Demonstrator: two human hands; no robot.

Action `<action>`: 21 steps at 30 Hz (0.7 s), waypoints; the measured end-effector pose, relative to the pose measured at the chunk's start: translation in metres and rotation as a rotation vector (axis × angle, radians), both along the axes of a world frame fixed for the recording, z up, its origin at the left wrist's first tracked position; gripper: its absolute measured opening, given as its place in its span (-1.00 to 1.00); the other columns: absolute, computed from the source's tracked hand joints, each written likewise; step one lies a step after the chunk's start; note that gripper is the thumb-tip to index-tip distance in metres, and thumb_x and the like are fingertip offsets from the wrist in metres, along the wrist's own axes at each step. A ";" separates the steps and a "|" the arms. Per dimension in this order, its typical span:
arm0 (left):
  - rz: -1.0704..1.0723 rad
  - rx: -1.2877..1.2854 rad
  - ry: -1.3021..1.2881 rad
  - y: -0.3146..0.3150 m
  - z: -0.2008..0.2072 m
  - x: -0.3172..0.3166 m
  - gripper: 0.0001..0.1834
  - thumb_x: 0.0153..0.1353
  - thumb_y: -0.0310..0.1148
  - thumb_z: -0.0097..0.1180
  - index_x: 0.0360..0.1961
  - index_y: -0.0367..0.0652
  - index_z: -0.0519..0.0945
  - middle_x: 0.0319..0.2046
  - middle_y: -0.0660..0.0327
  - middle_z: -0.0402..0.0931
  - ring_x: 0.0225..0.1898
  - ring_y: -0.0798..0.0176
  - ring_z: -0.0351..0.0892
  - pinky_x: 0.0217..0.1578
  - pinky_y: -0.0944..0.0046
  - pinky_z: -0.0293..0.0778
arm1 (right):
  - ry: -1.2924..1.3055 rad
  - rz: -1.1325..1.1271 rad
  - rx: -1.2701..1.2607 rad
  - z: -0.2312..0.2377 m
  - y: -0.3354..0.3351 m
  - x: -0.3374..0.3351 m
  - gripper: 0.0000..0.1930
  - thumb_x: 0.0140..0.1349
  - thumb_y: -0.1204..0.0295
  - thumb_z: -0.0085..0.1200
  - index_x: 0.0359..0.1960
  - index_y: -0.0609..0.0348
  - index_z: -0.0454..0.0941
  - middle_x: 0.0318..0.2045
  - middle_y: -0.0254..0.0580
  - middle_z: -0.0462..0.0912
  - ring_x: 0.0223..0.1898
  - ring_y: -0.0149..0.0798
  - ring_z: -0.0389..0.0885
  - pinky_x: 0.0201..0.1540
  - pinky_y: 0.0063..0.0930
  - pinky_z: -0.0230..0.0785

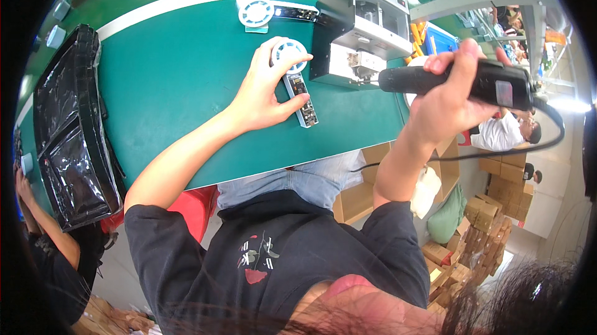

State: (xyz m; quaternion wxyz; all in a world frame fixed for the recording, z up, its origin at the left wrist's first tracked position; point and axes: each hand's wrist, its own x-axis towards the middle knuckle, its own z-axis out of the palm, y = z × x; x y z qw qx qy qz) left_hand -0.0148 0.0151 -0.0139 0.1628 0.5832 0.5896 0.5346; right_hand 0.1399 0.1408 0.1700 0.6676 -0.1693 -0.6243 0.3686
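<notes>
And here's the bench [168, 99], with a wrapped bin [78, 136] along its left end! Centre stage, one circuit-board unit [308, 113] lies under the left hand [264, 83]; behind it, a second unit [256, 12] reaches rightward to the machine [336, 33]. Over to the right, the screwdriver [407, 80] sits in the right hand [444, 108], tip just before that machine, contact impossible to call! Down on the floor, right of the person, cartons [482, 214] stand stacked!

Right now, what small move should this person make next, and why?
Perhaps bring the black handheld tool toward the pale device: the right hand holds the tool with its tip by the boxy machine, while the left hand holds the device on the green mat.
</notes>
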 end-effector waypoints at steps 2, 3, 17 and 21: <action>-0.006 0.000 -0.002 0.001 0.000 0.001 -0.22 0.04 -0.41 0.57 0.36 0.05 0.59 0.34 -0.14 0.29 0.41 -0.25 0.33 0.43 -0.12 0.32 | 0.028 -0.046 0.015 0.007 0.000 0.003 -0.50 0.39 0.64 0.27 0.27 0.30 0.29 -0.40 -0.07 0.67 -0.61 -0.39 0.54 -0.50 -0.46 0.51; -0.010 0.008 0.004 0.003 0.002 0.001 -0.22 0.04 -0.41 0.57 0.36 0.05 0.59 0.34 -0.14 0.29 0.41 -0.25 0.33 0.43 -0.12 0.32 | 0.036 -0.064 0.035 0.009 0.008 0.007 -0.50 0.39 0.64 0.28 0.26 0.30 0.29 -0.39 -0.07 0.68 -0.61 -0.39 0.54 -0.50 -0.47 0.50; 0.006 -0.040 0.019 0.000 0.001 0.000 -0.22 0.07 -0.35 0.55 0.37 0.10 0.59 0.43 -0.21 0.22 0.51 -0.33 0.21 0.48 -0.17 0.27 | -0.036 0.170 -0.150 -0.015 -0.069 0.019 -0.30 0.36 0.54 0.32 0.37 0.09 0.10 -0.30 -0.10 0.58 -0.62 -0.29 0.55 -0.52 -0.33 0.56; 0.000 -0.025 -0.005 -0.001 -0.002 0.001 -0.23 0.07 -0.34 0.55 0.37 0.08 0.59 0.40 -0.19 0.24 0.51 -0.30 0.21 0.48 -0.18 0.26 | -0.054 0.187 -0.201 -0.023 -0.087 0.015 -0.26 0.33 0.48 0.37 0.36 0.00 0.08 -0.27 -0.11 0.55 -0.61 -0.28 0.55 -0.50 -0.28 0.57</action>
